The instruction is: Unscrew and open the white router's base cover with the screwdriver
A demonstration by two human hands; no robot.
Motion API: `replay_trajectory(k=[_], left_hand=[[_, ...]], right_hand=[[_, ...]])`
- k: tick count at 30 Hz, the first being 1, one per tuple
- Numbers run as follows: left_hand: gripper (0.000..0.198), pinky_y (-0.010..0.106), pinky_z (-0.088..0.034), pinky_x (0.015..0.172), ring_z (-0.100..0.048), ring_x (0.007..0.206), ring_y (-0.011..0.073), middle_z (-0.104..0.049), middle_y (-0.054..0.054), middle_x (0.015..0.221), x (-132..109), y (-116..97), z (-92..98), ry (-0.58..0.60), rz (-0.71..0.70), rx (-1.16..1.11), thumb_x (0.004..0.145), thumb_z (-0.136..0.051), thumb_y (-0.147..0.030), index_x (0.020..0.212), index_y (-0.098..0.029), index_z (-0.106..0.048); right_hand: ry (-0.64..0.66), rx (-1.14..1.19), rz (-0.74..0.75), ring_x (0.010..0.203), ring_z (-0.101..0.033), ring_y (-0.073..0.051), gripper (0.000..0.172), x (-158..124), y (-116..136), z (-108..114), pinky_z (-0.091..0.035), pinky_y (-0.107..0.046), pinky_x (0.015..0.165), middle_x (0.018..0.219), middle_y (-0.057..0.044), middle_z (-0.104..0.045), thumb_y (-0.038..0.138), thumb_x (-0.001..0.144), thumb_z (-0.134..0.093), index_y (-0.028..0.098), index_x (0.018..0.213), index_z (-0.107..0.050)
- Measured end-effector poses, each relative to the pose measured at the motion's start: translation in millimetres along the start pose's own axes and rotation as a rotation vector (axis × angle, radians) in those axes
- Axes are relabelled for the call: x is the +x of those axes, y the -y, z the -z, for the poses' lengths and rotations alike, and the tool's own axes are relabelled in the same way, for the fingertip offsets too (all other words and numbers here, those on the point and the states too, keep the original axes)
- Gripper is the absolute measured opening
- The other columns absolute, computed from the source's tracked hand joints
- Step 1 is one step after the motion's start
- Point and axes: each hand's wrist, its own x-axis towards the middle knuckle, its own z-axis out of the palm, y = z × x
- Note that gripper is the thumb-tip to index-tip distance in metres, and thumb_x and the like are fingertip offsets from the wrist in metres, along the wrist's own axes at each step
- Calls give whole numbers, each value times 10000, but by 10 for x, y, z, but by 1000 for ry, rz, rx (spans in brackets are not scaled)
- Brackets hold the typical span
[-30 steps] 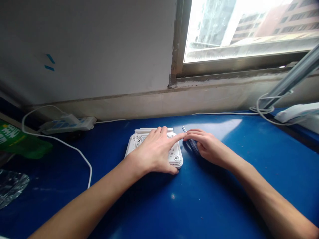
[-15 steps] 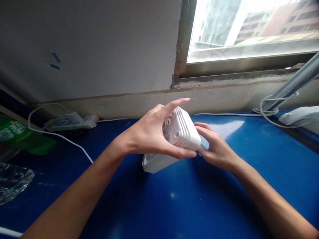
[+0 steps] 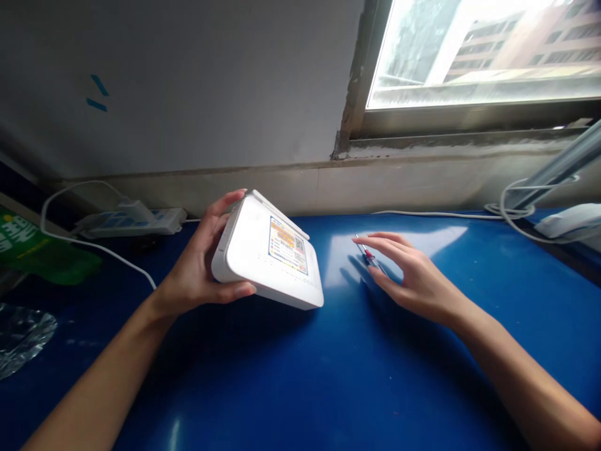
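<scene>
A white router (image 3: 244, 241) is tilted up off the blue table, its flat face with a printed label towards me. Along its upper edge lies a folded white antenna (image 3: 282, 216). My left hand (image 3: 200, 263) grips the router's left end, thumb across the near edge and fingers round the far side. Right of the router, my right hand (image 3: 406, 269) hovers low over the table, thumb and fingers apart. By its fingertips is a small screwdriver-like tool (image 3: 369, 254) with a thin metal shaft and a red part; whether the thumb touches it is unclear.
A power strip (image 3: 164, 222) with a plugged-in white adapter lies at the back left. Beside it are a green bottle (image 3: 51, 254) and a clear plastic container (image 3: 23, 338). White cable (image 3: 511, 210) coils round a metal pole (image 3: 558, 166) at the back right, below the window.
My left hand has moved left and turned the router, so its labelled face now shows instead of its ribbed end. My right hand is now apart from the router, with the small tool visible beside it.
</scene>
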Motion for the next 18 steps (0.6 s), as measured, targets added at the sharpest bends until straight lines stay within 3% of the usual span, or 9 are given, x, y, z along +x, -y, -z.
replay_trajectory(k=[4,8,11,14,18], left_hand=[[1254,518,-507,1176,-500,1490,411,-488,101,1642,-193,83,69,62,206,3,614,-1022,-266,1647,-404,-324],[1204,503,-540,1146,-549,1461,370,-503,98,1640,-239,169,-54,140,386,-67,654,-1009,-286,1641,-398,-329],[1131,525,-472,1212,-545,1468,357,-508,86,1640,-219,195,-132,166,402,67,652,-1006,-335,1614,-375,-412],[1062,547,-392,1268,-496,1505,363,-482,65,1662,-204,185,-151,172,367,298,664,-986,-406,1592,-364,-471],[980,544,-444,1230,-556,1447,356,-544,54,1610,-205,135,-166,209,376,500,745,-918,-468,1603,-390,-453]], right_hand=[[-24,-64,-15,1294,-618,-324,373,6,-12,1,-555,-518,1061,1376,-108,-700,355,1042,-586,278,1400,-657],[-6,-183,-155,964,-713,-284,474,-22,9,33,-615,-442,814,1295,-128,-656,546,980,-663,286,1376,-688],[49,-256,-173,814,-706,-253,536,-43,-12,32,-591,-410,685,1210,-117,-674,618,950,-675,261,1350,-688],[77,-243,-128,857,-723,-264,450,-44,-50,-10,-589,-406,712,1207,-124,-692,572,970,-663,226,1256,-702],[55,-217,-112,850,-712,-253,304,-21,-56,-70,-578,-403,735,1203,-128,-689,477,1001,-623,216,1143,-689]])
